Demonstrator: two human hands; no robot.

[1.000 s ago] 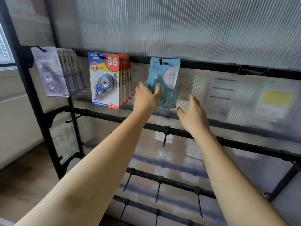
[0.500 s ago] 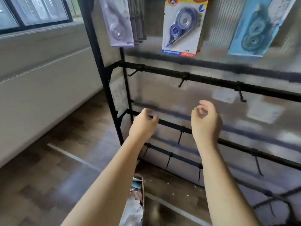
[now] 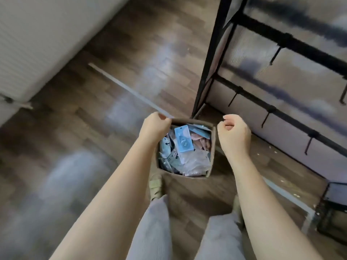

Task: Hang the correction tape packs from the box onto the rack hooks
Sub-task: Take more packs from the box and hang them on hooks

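Observation:
A brown cardboard box [image 3: 212, 152] stands on the floor in front of my feet, filled with several correction tape packs. A light blue pack [image 3: 183, 140] lies on top, with pink and clear ones around it. My left hand [image 3: 154, 127] hovers above the box's far left corner, fingers curled, holding nothing. My right hand [image 3: 233, 135] hangs above the box's right side, loosely curled and empty. The black rack [image 3: 210, 59] rises at the right; only its lower bars with bare hooks [image 3: 265, 119] show.
Dark wooden floor lies all around the box. A white wall panel [image 3: 37, 40] runs along the upper left. A pale strip [image 3: 129, 89] crosses the floor towards the box. My legs and sandalled foot [image 3: 155, 186] are just behind the box.
My view has swung down from the hung packs to the box on the floor. Both hands dropped from the blue pack on the rack and now hover over the box.

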